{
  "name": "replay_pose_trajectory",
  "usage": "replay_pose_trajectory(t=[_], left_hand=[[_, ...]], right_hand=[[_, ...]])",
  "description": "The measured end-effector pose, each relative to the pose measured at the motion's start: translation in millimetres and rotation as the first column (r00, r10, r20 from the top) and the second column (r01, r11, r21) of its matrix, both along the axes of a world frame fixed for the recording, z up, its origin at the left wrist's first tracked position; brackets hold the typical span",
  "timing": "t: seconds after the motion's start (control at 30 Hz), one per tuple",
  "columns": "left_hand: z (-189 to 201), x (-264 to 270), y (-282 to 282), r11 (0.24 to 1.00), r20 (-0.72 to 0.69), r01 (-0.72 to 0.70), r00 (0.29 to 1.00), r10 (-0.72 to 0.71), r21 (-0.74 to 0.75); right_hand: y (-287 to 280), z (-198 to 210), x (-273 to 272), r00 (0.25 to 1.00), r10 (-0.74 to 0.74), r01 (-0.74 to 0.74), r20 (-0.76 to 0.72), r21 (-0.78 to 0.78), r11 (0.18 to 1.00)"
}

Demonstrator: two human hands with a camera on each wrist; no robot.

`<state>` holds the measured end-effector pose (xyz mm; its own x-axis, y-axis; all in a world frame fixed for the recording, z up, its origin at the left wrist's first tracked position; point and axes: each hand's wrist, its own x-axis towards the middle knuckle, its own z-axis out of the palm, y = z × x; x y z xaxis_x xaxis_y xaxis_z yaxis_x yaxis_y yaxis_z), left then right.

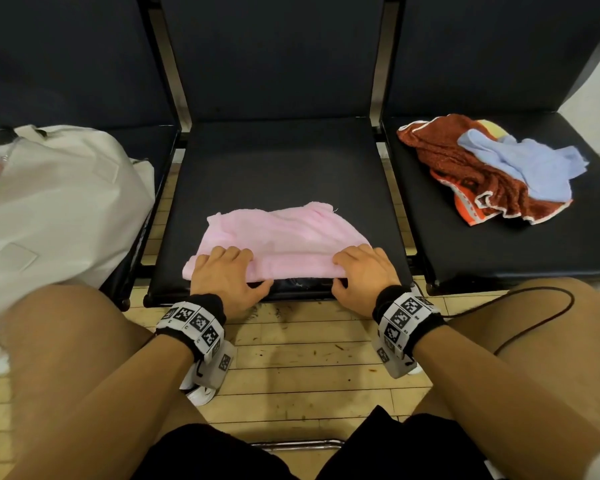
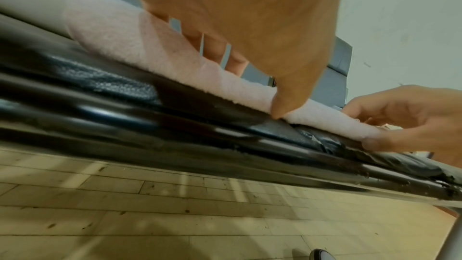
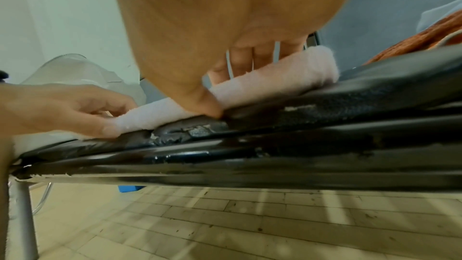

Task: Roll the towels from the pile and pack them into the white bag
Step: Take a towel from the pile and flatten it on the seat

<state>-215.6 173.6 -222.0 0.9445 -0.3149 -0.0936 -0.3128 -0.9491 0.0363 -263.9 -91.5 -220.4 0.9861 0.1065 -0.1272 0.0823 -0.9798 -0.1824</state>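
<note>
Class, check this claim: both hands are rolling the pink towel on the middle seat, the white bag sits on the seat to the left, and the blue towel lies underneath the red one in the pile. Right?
Wrong in one point: the head view shows the blue towel lying on top of the red towel, not underneath. The left hand, right hand, pink towel and white bag are as stated.

Black wristbands [image 1: 203,303] worn on both wrists, each wrapped by white band of square black-and-white coded markers [image 1: 400,318]. Thin dark cable [image 1: 534,327] looped from right wristband. Black shorts [image 1: 219,452] worn; arms, knees left bare.
</note>
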Motion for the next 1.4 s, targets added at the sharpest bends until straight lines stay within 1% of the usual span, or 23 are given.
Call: replay_pose_trajectory(t=[0.1, 0.2, 0.3, 0.43, 0.53, 0.6, 0.67, 0.73, 0.77, 0.83, 0.9, 1.0, 1.07, 1.13, 1.23, 1.3, 1.4], left_hand=[[0.1, -0.9, 1.1, 1.0, -0.023, -0.009, 1.0, 0.009, 0.015], [3.2, 0.3, 4.0, 0.999, -0.029, -0.041, 0.999, 0.041, -0.006], [9.3, 2.8, 6.7, 0.998, -0.053, -0.057, 0.997, 0.057, 0.002], [15.1, 10.4, 14.2, 0.992, -0.116, -0.123, 0.986, 0.121, -0.007], [14.6, 11.9, 19.9, 0.985, -0.097, -0.173, 0.98, 0.174, 0.026], [14.2, 11.2, 22.5, 0.979, -0.062, -0.199, 0.978, 0.201, 0.04], [15.2, 10.4, 22.8, 0.984, -0.006, -0.177, 0.984, 0.177, 0.003], [16.1, 7.3, 17.1, 0.995, 0.023, -0.069, 0.997, 0.071, -0.075], [15.3, 4.3, 12.7, 0.994, 0.02, 0.005, 1.0, -0.003, -0.105], [10.0, -3.6, 4.1, 0.989, 0.008, 0.108, 0.994, -0.108, -0.102], [2.9, -7.3, 1.0, 0.99, 0.009, 0.116, 0.993, -0.116, -0.076], [0.7, -3.8, 2.9, 0.993, 0.045, 0.08, 0.996, -0.077, -0.085], [1.7, -1.0, 4.8, 0.996, 0.027, 0.052, 0.998, -0.05, -0.073], [2.9, 0.3, 4.8, 0.997, -0.001, 0.018, 1.0, -0.018, -0.07], [5.4, 0.8, 5.9, 0.997, -0.003, -0.01, 1.0, 0.009, -0.08], [8.8, 1.3, 8.5, 0.998, -0.016, -0.027, 1.0, 0.027, -0.05], [11.8, 1.5, 9.5, 0.999, -0.058, -0.036, 0.998, 0.034, -0.035]], right_hand=[[-3.6, 0.4, 3.8, 0.999, -0.017, 0.018, -0.039, 0.024, 1.0], [-8.0, 2.4, 6.2, 1.0, -0.009, 0.009, 0.008, 0.01, 1.0], [-10.1, 7.4, 7.2, 1.0, 0.006, -0.006, -0.012, 0.011, 1.0], [-14.5, 8.8, 5.1, 0.993, -0.081, 0.091, -0.083, 0.121, 0.988], [-15.6, 5.7, 5.3, 0.985, -0.144, 0.153, -0.092, 0.1, 0.983], [-15.1, 2.8, 6.6, 0.99, -0.141, 0.142, -0.014, 0.069, 0.987], [-12.8, 1.0, 7.8, 0.988, -0.102, 0.096, 0.118, 0.059, 0.994], [-7.7, 2.5, 7.1, 0.975, -0.045, 0.028, 0.218, 0.078, 0.997], [-4.4, 3.7, 5.5, 0.974, -0.004, -0.015, 0.228, 0.084, 0.996], [4.0, 4.9, -0.2, 0.987, 0.082, -0.091, 0.141, 0.062, 0.994], [10.5, 1.6, -4.9, 0.991, 0.12, -0.121, 0.052, 0.004, 0.993], [8.8, -0.6, -2.6, 0.998, 0.064, -0.064, 0.004, -0.022, 0.998], [3.3, 0.6, 1.2, 0.999, 0.024, -0.025, -0.023, -0.026, 0.999], [-1.9, 3.8, 3.3, 1.0, 0.005, -0.005, -0.002, -0.032, 0.999], [-5.4, 12.2, 3.1, 1.0, 0.006, -0.006, 0.003, 0.025, 1.0], [-8.1, 16.2, 2.4, 0.999, -0.016, 0.019, -0.033, 0.085, 0.996], [-12.9, 13.2, 2.0, 0.994, -0.068, 0.078, -0.086, 0.119, 0.99]])
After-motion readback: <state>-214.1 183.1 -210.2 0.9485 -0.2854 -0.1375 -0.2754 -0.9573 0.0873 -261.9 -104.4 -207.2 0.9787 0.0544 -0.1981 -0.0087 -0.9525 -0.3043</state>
